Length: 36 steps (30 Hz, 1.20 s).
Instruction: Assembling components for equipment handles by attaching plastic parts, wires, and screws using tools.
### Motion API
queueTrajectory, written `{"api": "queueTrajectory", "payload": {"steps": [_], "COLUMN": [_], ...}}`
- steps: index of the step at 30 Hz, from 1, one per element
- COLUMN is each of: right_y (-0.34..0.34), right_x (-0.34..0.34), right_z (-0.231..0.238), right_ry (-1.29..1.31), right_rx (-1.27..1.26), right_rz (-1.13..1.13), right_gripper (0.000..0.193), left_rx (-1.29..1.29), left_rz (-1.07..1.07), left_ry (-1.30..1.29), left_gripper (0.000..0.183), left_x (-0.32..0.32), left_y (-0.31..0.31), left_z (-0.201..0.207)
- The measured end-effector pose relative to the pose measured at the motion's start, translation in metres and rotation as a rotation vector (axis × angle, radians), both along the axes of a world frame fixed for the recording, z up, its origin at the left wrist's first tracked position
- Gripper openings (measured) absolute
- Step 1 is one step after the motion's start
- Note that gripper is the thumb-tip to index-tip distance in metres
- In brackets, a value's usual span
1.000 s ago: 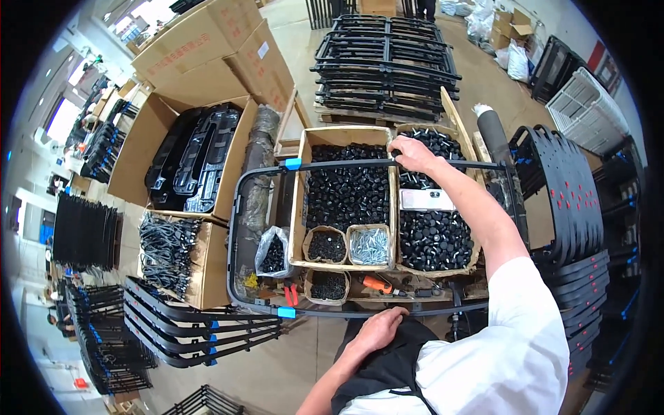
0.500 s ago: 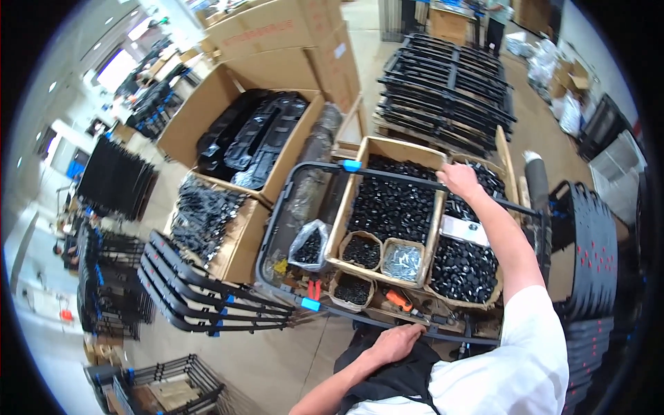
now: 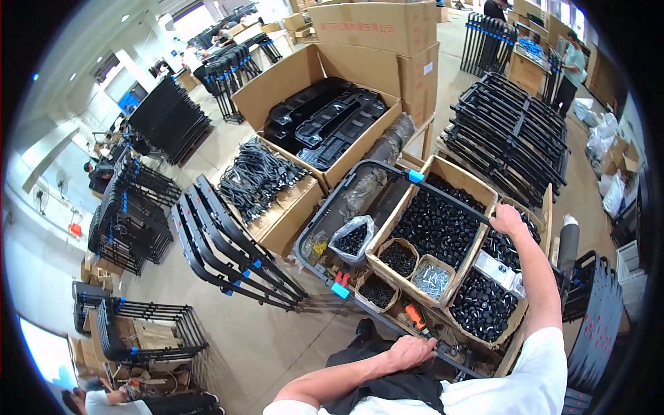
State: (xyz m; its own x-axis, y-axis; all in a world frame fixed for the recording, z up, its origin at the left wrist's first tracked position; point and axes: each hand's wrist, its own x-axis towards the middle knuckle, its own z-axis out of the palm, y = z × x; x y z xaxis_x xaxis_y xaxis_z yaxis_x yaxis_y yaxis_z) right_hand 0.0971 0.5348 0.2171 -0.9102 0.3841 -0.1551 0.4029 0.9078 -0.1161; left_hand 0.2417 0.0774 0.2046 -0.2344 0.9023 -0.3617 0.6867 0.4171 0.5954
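Observation:
A black tubular frame (image 3: 456, 199) with rounded corners and blue clips (image 3: 339, 290) lies over the workbench and its parts bins. On its far bar my right hand (image 3: 508, 218) is closed, the arm stretched across the bins. Close to my body, my left hand (image 3: 413, 351) is closed around the near bar. Beneath the frame sit a wooden bin of black caps (image 3: 443, 218), a second bin of black caps (image 3: 482, 304), and a small box of silver screws (image 3: 431, 279). An orange-bodied tool (image 3: 415, 316) lies just beyond my left hand. A white flat rectangular thing (image 3: 492, 266) rests on the right bin.
A large carton (image 3: 277, 93) of black moulded parts stands at the far left, beside a box of tangled black cables (image 3: 259, 176). Curved black frames (image 3: 228, 242) lean left of the bench. Stacked frames (image 3: 512, 131) stand beyond it. Other people are at the room's edges.
The view has swung, so the bench and bins appear farther right and tilted. Both hands stay on the frame, which keeps about the same place over the bins.

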Motion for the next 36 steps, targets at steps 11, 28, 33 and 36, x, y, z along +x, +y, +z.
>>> {"api": "queueTrajectory", "payload": {"steps": [11, 28, 33, 36], "right_y": [0.012, 0.016, -0.008, -0.002], "right_x": [-0.004, -0.005, -0.012, -0.006], "right_z": [-0.027, 0.001, 0.005, -0.003], "right_ry": [0.19, -0.122, -0.084, -0.067], "right_rx": [0.185, 0.153, 0.24, 0.345], "right_rz": [0.049, 0.145, 0.037, 0.074], "right_gripper": [0.048, 0.065, 0.051, 0.048], "left_rx": [0.363, 0.365, 0.395, 0.485], "left_rz": [-0.079, -0.074, -0.078, -0.086], "left_ry": [0.094, -0.163, -0.241, -0.225], "left_gripper": [0.038, 0.048, 0.048, 0.051], "left_x": [-0.002, -0.02, -0.024, -0.019], "left_y": [-0.014, -0.027, -0.033, -0.032], "left_z": [-0.02, -0.051, -0.041, -0.045]}}
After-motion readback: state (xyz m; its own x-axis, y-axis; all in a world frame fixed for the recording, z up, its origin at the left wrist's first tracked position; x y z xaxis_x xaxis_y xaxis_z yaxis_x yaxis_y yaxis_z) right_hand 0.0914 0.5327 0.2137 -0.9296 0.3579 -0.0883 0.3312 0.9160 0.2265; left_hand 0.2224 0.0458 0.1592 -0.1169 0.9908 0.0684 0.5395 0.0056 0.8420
